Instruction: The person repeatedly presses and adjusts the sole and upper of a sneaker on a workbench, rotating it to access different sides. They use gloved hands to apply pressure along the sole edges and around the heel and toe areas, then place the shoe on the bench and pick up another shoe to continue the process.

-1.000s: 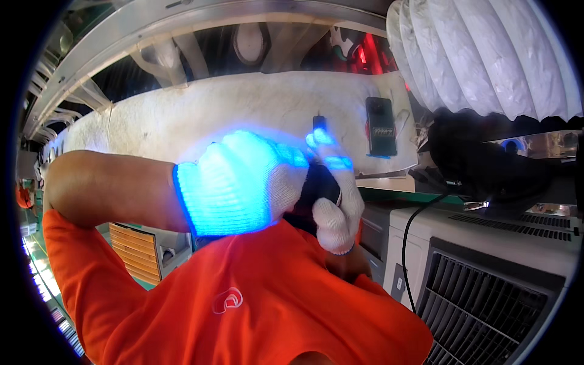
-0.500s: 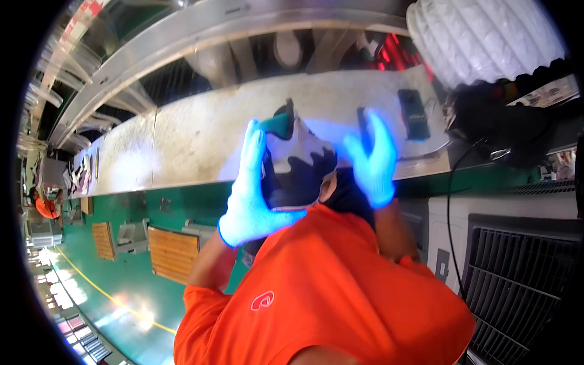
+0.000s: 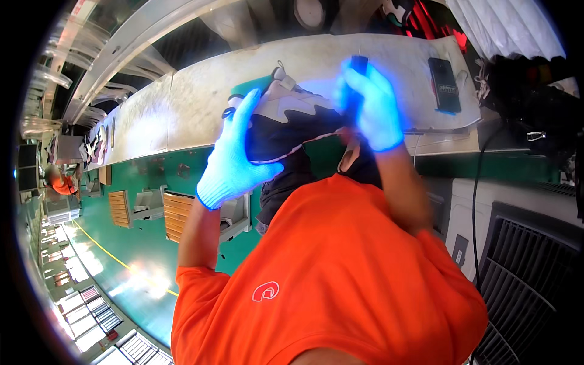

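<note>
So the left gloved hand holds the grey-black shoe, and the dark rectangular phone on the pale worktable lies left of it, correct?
Wrong side: the head view shows the dark rectangular phone on the pale worktable lying right of the grey-black shoe; the left gloved hand does hold it.

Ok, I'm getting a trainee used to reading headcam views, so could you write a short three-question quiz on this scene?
1. Multiple choice: What is the right hand gripping?
a) a cup
b) a dark slim tool
c) a pair of scissors

2. True or false: The dark phone lies on the pale worktop, to the right of the right hand.

3. Fill the blank: The gloved left hand holds a grey-and-black ____.

Key: 1. b; 2. true; 3. shoe.
</note>
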### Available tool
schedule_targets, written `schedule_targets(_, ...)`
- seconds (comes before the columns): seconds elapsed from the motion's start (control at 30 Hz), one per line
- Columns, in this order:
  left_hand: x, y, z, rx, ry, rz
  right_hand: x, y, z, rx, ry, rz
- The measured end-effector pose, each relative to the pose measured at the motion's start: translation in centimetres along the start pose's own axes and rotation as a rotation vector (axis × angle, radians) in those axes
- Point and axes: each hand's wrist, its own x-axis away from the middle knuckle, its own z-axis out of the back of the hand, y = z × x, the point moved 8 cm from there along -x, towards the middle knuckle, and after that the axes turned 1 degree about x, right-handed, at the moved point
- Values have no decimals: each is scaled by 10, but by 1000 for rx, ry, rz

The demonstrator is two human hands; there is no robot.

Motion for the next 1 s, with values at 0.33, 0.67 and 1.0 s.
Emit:
schedule_targets(0.33,-18,23,-4,-148,17,-44,-50,10,-68,-400,-257,40)
schedule_targets(0.67,-19,58,-16,-399,30,-167,-17,-4,-78,-630,-314,165)
schedule_targets(1.0,-22,91,-33,-598,-5,-229,7,-20,-73,-1106,-383,-22)
